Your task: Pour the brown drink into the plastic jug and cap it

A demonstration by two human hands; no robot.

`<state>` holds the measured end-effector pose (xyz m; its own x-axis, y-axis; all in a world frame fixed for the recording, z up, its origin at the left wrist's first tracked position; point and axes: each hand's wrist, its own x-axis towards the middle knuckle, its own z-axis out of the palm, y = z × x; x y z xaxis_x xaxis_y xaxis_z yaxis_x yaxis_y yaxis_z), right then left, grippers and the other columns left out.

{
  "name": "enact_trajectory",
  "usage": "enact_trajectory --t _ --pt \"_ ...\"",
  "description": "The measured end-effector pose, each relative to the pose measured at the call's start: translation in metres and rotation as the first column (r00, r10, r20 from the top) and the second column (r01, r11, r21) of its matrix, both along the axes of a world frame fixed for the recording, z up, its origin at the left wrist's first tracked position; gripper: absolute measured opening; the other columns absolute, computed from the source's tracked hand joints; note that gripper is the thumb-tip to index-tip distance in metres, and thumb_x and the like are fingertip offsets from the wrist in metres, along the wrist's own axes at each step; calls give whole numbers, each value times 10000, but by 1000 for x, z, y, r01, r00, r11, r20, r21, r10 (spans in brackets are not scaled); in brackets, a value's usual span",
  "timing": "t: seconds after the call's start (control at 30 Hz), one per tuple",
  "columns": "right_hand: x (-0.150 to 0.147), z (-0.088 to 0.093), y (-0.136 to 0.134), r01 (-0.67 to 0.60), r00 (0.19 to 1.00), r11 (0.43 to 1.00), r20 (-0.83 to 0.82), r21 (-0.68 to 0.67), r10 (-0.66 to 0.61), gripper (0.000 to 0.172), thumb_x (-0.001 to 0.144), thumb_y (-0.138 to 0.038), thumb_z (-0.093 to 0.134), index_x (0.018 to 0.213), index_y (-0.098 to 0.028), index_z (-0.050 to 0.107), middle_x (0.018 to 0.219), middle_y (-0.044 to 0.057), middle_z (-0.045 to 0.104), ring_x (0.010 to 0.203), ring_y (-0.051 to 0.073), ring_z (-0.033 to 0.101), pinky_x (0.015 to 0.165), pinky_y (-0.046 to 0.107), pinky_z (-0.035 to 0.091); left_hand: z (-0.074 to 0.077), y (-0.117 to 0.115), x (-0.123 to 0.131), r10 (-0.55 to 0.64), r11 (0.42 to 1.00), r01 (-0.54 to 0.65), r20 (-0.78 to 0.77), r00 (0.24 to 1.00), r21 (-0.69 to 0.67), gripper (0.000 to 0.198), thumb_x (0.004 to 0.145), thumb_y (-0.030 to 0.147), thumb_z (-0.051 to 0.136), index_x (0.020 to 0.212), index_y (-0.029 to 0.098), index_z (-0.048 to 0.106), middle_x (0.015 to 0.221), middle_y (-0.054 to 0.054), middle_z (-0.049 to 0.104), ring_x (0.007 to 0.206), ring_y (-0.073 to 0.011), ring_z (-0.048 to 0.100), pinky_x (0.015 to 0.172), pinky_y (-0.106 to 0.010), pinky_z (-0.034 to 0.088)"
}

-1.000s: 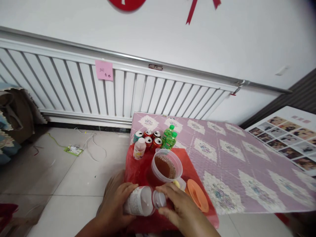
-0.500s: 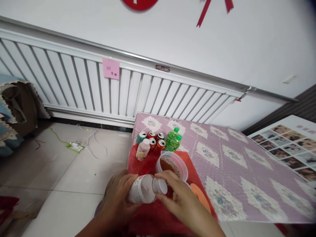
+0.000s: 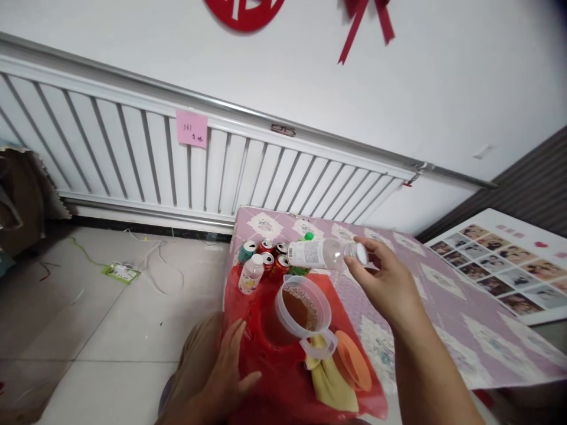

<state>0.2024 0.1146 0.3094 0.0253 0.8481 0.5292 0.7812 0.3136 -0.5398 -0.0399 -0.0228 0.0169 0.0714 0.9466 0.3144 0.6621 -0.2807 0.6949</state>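
My right hand [image 3: 384, 285] is raised over the table and grips the capped neck of a clear plastic bottle [image 3: 318, 254], which lies sideways in the air above the cans. Flat on the red plastic sheet [image 3: 270, 378] at the table's near corner rests my left hand [image 3: 230, 372], fingers spread and holding nothing. Between my hands stands a clear measuring jug [image 3: 303, 310] with brown foamy liquid in it.
Red cans [image 3: 268, 256], a teal can [image 3: 245, 251], a small pink-label bottle [image 3: 250, 274] and a green bottle [image 3: 305, 238] cluster at the back. An orange lid [image 3: 354, 361] and yellow cloth [image 3: 330, 383] lie by the jug. A radiator [image 3: 177, 165] lines the wall; cables [image 3: 119, 270] lie on the floor.
The bottle left my left hand. My right hand has carried it up and away by the neck to above the cans. My left hand has dropped open onto the red sheet.
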Motion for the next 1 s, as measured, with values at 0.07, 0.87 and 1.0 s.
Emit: enact_trajectory --t 0.07,0.87,1.0 --pt "7 -8 12 5 997 1000 75 -3 -5 439 787 -449 645 1153 -207 646 1119 118 690 956 269 652 732 382 557 -17 1 12 -22 1000 22 -1 1000 17 1134 723 224 733 1571 264 -18 1601 -201 276 1473 -361 319 1128 -556 411" --pt "43 -135 70 -53 995 953 62 -298 75 299 770 -156 633 1068 -179 627 989 66 699 845 196 619 771 299 446 -81 14 35 -6 996 36 -347 938 79 1080 703 206 711 1565 286 65 1598 -179 319 1441 -404 367 1089 -575 447" --pt "41 -146 67 -86 995 945 24 -315 98 229 791 -154 632 1015 -199 636 962 43 697 846 189 618 767 285 441 -79 12 40 45 995 -12 -345 938 96 1075 703 200 690 1569 257 55 1619 -185 258 1462 -403 324 1119 -569 407"
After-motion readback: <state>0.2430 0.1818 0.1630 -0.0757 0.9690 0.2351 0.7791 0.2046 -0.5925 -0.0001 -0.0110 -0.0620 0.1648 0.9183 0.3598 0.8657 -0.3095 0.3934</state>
